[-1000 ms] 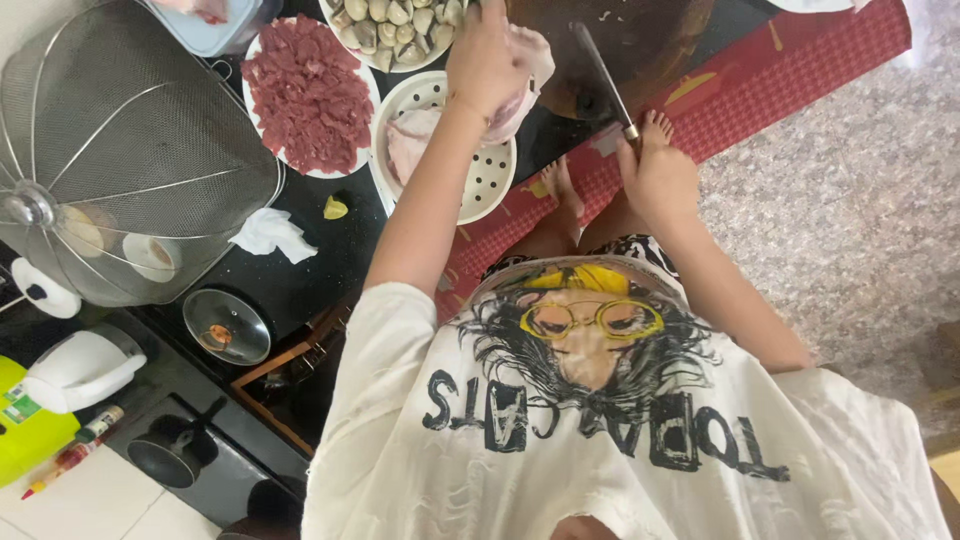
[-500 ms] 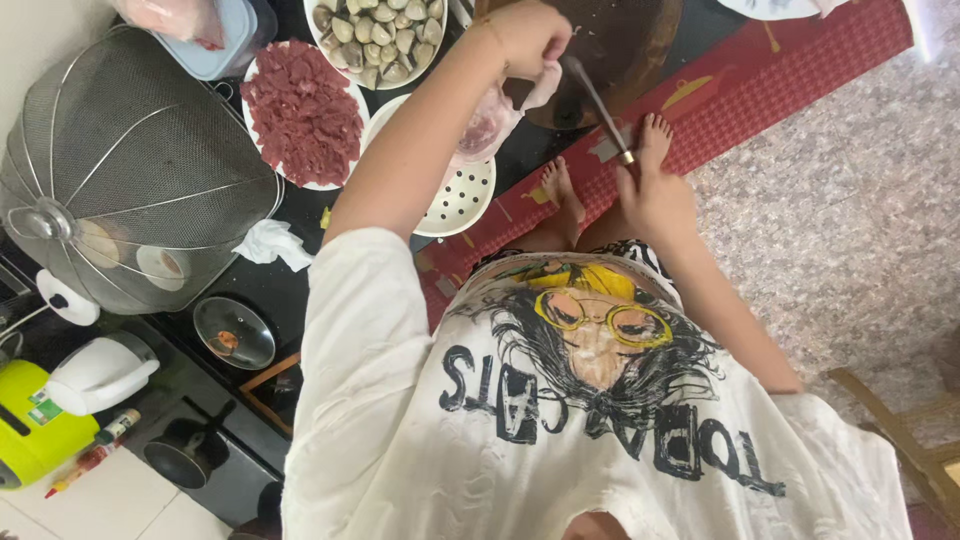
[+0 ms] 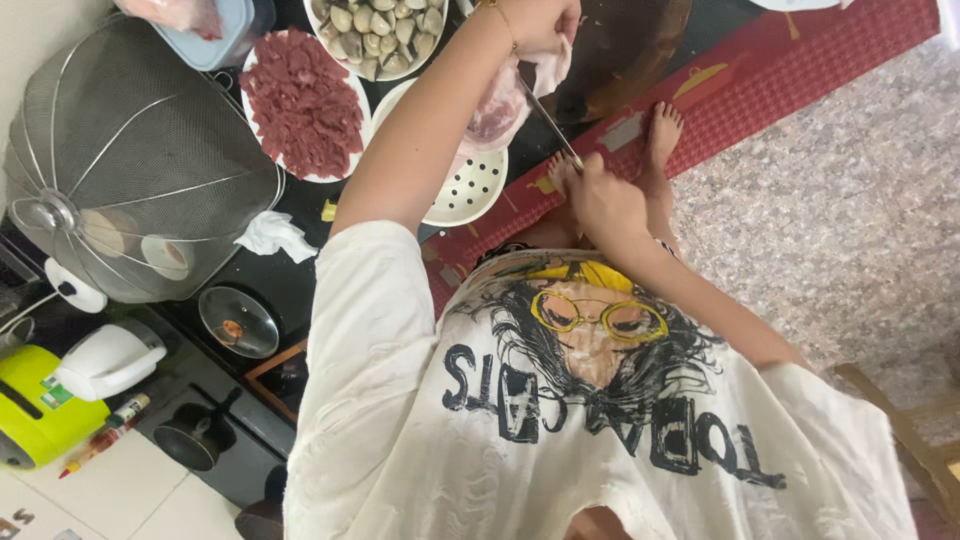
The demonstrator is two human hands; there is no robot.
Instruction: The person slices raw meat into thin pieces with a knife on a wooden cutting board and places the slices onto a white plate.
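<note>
The fingers (image 3: pixel 590 180) of the right hand (image 3: pixel 600 200) are shut tight on the knife (image 3: pixel 545 110), and the left hand (image 3: pixel 540 22) pinches the meat (image 3: pixel 500 105) over the white bowl (image 3: pixel 470 190), so I think slow cuts away from fingers work best.

Left hand (image 3: pixel 540 20) cut off by top edge; clam bowl (image 3: pixel 375 30) likewise; knife (image 3: pixel 550 125) blade partly hidden behind meat (image 3: pixel 500 105)

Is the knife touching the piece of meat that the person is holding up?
Touching. In the head view the knife blade runs up from the right hand into the pale meat held by the left hand, with no gap showing.
</note>
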